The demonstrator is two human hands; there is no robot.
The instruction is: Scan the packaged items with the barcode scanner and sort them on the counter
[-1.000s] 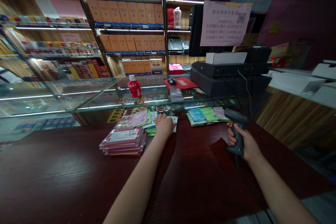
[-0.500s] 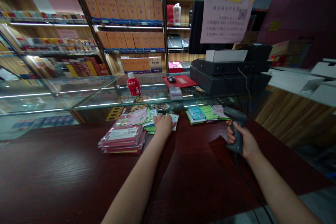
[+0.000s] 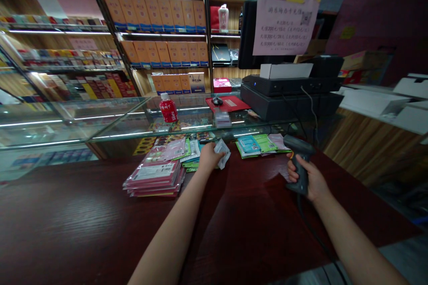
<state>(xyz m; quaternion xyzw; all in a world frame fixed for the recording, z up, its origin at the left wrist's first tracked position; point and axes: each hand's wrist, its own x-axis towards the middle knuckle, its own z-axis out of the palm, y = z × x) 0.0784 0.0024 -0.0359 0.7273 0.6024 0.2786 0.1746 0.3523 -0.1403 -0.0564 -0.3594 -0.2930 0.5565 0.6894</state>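
My left hand [image 3: 209, 159] is closed on a small pale packet [image 3: 223, 153], which is tilted up from the dark red counter [image 3: 234, 222]. Just left of this hand lie more flat packets [image 3: 191, 151] in white, green and blue, beside a stack of pink plastic-wrapped packs [image 3: 154, 176]. On the right, my right hand [image 3: 310, 178] grips a dark barcode scanner [image 3: 298, 160] by its handle, its cord trailing down toward me. Between the hands, toward the glass case, a second group of blue, green and pink packets [image 3: 262, 144] lies on the counter.
A glass display case [image 3: 127, 131] borders the counter's far side, carrying a red-labelled bottle [image 3: 168, 109], a mouse [image 3: 217, 101] on a red mat [image 3: 230, 104], and a black cash drawer [image 3: 287, 102] below a monitor with a paper notice [image 3: 286, 26]. Shelves of boxes [image 3: 163, 53] stand behind.
My left hand has closed on the pale packet and lifted its edge, where earlier its fingers lay spread over the packets. My right hand keeps the scanner in nearly the same place.
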